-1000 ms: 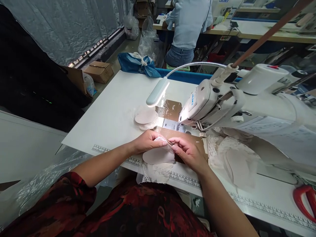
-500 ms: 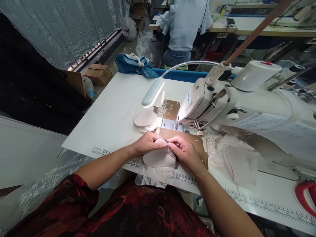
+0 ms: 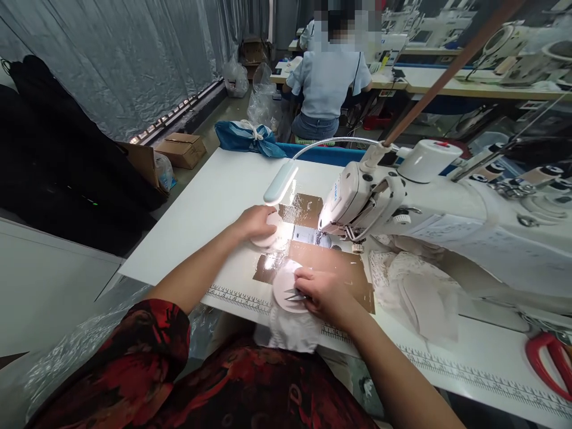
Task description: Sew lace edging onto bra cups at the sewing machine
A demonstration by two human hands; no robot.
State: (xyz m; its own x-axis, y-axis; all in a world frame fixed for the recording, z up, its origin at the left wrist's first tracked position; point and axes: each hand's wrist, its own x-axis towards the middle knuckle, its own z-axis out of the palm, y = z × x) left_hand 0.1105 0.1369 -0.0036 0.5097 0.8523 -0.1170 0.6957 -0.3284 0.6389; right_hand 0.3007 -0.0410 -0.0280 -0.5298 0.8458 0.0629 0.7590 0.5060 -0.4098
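Observation:
My left hand [image 3: 258, 223] is closed on a pale bra cup [image 3: 266, 239] under the lamp, left of the needle plate, with the thumb on top. The hand covers part of that cup. Closed around small thread snips [image 3: 293, 295], my right hand [image 3: 315, 291] is over a second pale bra cup [image 3: 283, 281] near the table's front edge. The snips' two pointed blades stick out to the left, apart from each other. White lace fabric [image 3: 295, 329] hangs from this second cup over the edge.
A white sewing machine [image 3: 353, 193] stands to the right, with a lit lamp [image 3: 280, 183] beside its head. More lace and cups [image 3: 415, 292] lie under its arm. Red-handled scissors [image 3: 547, 363] rest at far right. A person [image 3: 328, 83] sits ahead.
My left hand has left the nearer cup and moved away from me to the farther one. The right hand has lowered slightly left, and snips now show in it. The view has tilted up.

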